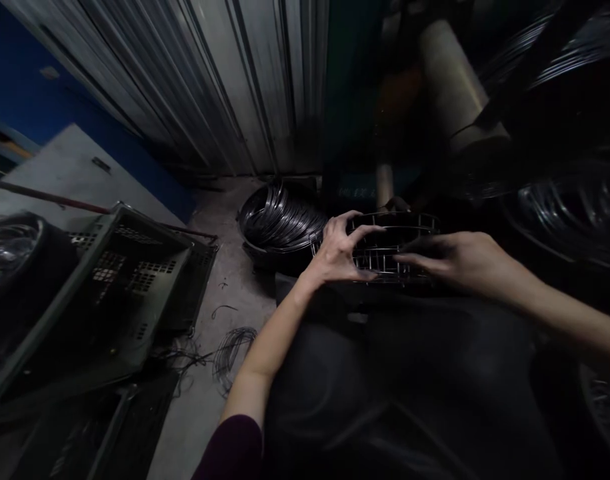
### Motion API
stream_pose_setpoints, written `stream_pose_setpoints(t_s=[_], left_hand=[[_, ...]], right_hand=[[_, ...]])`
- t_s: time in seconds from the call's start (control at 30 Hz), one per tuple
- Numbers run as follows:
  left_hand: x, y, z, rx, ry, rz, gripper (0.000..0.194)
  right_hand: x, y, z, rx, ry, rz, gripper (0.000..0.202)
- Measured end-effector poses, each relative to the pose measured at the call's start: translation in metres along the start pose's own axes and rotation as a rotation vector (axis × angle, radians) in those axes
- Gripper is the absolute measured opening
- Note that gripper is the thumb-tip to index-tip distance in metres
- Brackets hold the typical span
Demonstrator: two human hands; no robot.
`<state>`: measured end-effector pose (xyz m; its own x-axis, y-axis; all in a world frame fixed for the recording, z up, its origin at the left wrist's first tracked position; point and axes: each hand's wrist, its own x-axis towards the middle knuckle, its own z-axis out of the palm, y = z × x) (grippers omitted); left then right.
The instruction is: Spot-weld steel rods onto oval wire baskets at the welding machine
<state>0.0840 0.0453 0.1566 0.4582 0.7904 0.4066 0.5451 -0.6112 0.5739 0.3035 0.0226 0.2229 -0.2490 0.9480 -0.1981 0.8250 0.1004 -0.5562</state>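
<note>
Concrete floor [242, 287] lay left, ribbed wall [257, 87] far; the left hand [337, 248] held a wire frame [379, 252] in spread fingers; the right hand's [447, 258] narrowed at it, grip unclear.

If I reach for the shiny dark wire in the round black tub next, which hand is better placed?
Probably your left hand: it is at the side of the curved metal wire frame nearer the tub of dark wire. Your right hand is at the opposite side, farther away.

A short dark-purple sleeve [235, 445] is worn with a creased black lap covering [395, 380]
</note>
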Motion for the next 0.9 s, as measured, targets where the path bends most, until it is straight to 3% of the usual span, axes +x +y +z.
stream_pose_setpoints(t_s=[0.13,0.27,0.53,0.9], left_hand=[[0.006,0.008,0.013,0.042,-0.020,0.003,0.078],[0.014,0.013,0.019,0.038,-0.058,-0.008,0.077],[0.029,0.018,0.012,0.042,-0.081,-0.031,0.078],[0.041,0.008,0.007,0.041,-0.088,-0.071,0.082]], right_hand=[[-0.016,0.015,0.011,-0.599,0.206,-0.495,0.034],[-0.023,0.030,0.009,-0.757,0.415,-0.768,0.036],[-0.012,0.032,-0.007,-0.707,0.513,-0.889,0.041],[0.006,0.039,-0.017,-0.666,0.421,-0.895,0.033]])
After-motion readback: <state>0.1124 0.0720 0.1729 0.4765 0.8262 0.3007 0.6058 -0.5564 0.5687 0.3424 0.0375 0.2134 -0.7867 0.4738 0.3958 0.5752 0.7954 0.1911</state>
